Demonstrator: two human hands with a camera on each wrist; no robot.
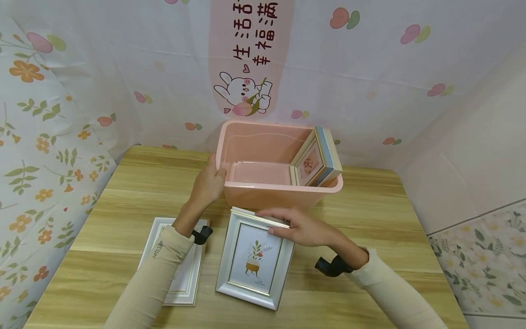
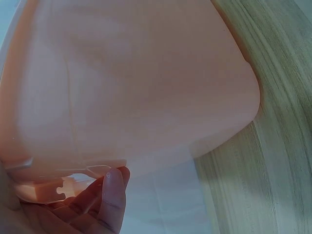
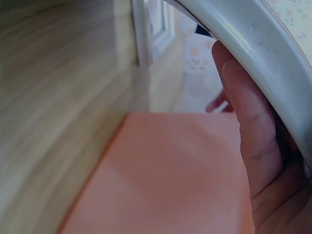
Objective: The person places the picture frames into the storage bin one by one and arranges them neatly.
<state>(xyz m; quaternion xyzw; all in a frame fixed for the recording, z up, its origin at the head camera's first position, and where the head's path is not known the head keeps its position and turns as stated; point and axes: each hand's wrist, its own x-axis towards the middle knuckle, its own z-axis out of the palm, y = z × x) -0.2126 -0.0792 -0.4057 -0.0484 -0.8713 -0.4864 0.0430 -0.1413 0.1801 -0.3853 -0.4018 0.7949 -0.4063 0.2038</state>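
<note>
A pink plastic bin stands at the back of the table, and my left hand grips the rim at its left end. In the left wrist view, the fingers curl at the bin's edge. My right hand holds a silver-white picture frame by its top edge. That frame tilts up in front of the bin and shows a print of a plant in an orange pot. In the right wrist view, fingers lie against the frame's underside. Several picture frames stand at the bin's right end.
Another white picture frame lies on the wooden table at the left, partly hidden under my left forearm. Behind the bin hangs a patterned cloth with a rabbit drawing. Floral cloth covers the left side.
</note>
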